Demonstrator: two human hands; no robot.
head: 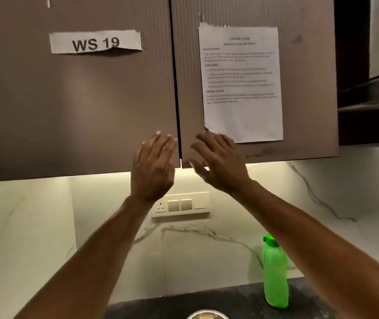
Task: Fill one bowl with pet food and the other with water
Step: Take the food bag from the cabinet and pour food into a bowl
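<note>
Reaching up with left hand and right hand, fingers spread and empty, toward closed cupboard doors; bottle near the counter's back edge, bowl unfilled, nothing poured

desk: dark, mottled surface, seen only along the bottom edge, meeting a pale veined wall behind | green bottle: stands upright on the desk toward the right, cap on | metal bowl: rim just visible at the bottom edge, left of the bottle; contents hidden
</note>
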